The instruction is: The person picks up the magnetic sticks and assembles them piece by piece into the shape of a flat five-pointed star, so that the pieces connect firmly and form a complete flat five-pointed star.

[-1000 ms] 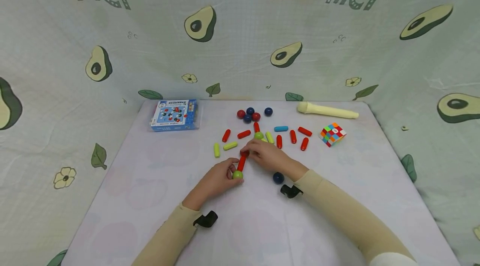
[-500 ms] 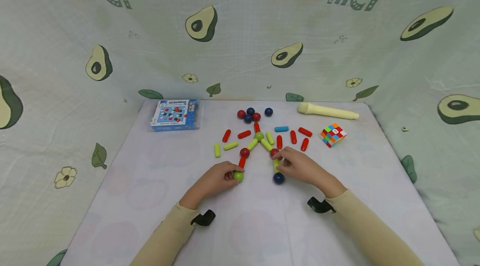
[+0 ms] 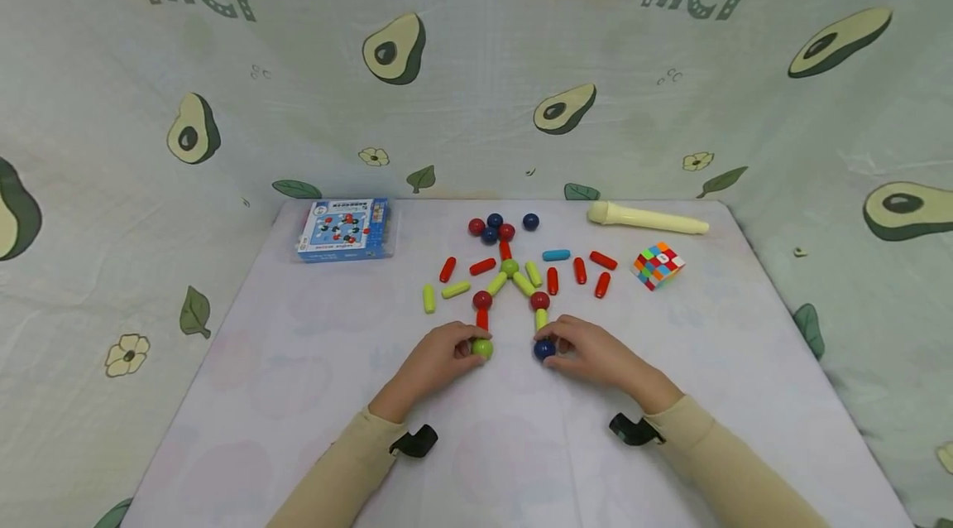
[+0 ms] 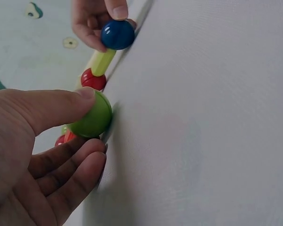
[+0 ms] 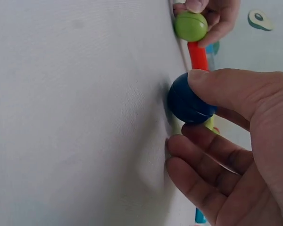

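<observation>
My left hand [image 3: 441,356] pinches a green ball [image 4: 93,115] between thumb and fingers, low over the white table. My right hand [image 3: 596,352] grips a dark blue ball [image 5: 191,100] the same way. A red stick [image 3: 482,319] runs from the green ball up to a red ball [image 3: 482,300]. On the right, a yellow-green stick [image 3: 541,319] links the blue ball to another red ball [image 3: 539,300]. From both red balls, yellow-green sticks slant inward to an upper green ball [image 3: 510,268], with a red stick [image 3: 505,250] above it.
Loose red and yellow-green sticks lie on both sides, with one blue stick [image 3: 556,255] at right. Red and dark blue balls [image 3: 490,236] cluster behind. Farther out are a boxed set [image 3: 342,230], a cream microphone-shaped object [image 3: 648,218] and a puzzle cube [image 3: 658,266].
My right hand has left the left red ball, passed to the right one, then come down to the blue ball. The lower green ball has shifted slightly right, the blue one slightly left.
</observation>
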{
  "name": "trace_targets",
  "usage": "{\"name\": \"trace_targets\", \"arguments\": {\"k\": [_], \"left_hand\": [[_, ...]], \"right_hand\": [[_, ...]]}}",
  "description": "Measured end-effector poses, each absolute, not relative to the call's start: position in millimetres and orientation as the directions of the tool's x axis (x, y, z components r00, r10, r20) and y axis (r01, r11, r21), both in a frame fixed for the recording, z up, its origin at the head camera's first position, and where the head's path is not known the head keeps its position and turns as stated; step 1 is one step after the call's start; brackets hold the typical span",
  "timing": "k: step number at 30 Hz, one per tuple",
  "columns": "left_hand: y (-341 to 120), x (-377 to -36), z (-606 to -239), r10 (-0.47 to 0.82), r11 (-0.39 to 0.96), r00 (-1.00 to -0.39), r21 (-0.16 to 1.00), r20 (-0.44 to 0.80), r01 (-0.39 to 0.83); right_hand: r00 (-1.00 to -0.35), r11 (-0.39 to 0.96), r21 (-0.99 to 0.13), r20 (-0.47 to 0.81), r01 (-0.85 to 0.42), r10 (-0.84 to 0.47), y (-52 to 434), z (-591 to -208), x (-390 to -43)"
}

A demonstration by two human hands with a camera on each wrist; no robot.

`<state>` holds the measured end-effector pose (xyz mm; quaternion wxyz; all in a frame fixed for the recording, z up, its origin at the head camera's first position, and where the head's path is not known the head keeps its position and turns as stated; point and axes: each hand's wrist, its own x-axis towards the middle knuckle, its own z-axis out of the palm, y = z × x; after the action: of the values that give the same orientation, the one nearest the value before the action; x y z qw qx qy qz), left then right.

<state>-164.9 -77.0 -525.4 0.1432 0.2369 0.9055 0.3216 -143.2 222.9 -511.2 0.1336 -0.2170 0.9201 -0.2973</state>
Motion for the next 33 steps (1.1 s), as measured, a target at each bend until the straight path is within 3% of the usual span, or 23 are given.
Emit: {"name": "trace_targets", "arguments": {"k": [5,10,15,23,33], "left_hand": [[-78,-165,-528,0.518,0.674,-0.849,0.663,-0.108,0.327],[-79,-165,-530,0.523,0.668,-0.845,0.671,-0.115,0.323],[-79,-166,-532,0.516,0.677,-0.845,0.670,-0.137,0.305],[-79,-167,-534,0.523,0.674,-0.841,0.670,-0.135,0.311],[-81,-166,-531,0.529,0.664,-0.839,0.678,-0.128,0.316]], "right_hand": [[-0.919,0.732,-0.644,-0.112,-0.222,-0.378,232,-511,-151],[-0.997,0.752,-0.658,-0.047,-0.020,-0.068,253,-513,-172],[-0.988,0.770,-0.621,-0.048,0.146,0.148,272,-520,-191],[-0.985,0.818,-0.549,-0.089,0.173,0.149,283,-530,-205],[-0.996,0.867,-0.490,-0.071,0.085,0.058,280,-527,-186]]}}
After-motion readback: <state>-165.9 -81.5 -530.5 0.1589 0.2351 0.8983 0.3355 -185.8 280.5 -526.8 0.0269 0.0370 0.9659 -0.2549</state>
